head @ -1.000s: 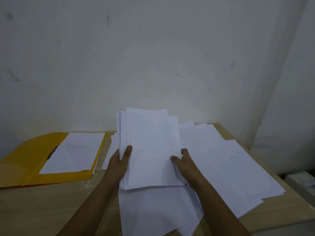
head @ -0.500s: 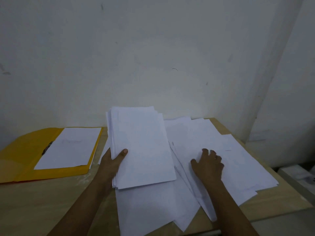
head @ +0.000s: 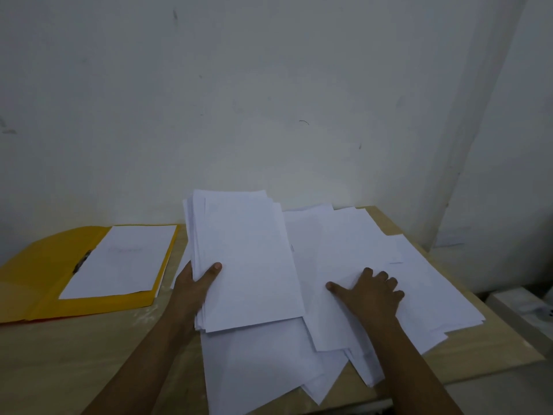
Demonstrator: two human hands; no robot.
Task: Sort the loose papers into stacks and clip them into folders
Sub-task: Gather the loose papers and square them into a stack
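A light wooden bench (head: 59, 369) stands pushed against a white wall (head: 269, 100), its pale top showing a faint grain. The wall carries a few dark scuff marks, among them a short curved mark (head: 304, 122) above the bench's far edge. To the right of the bench, lower down beside the wall's corner, sits a pale boxy object (head: 520, 307) too blurred to identify.

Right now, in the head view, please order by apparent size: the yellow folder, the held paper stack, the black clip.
1. yellow folder, though partly cut off at the frame edge
2. held paper stack, similar; nearer the camera, so unsure
3. black clip, clearly smallest
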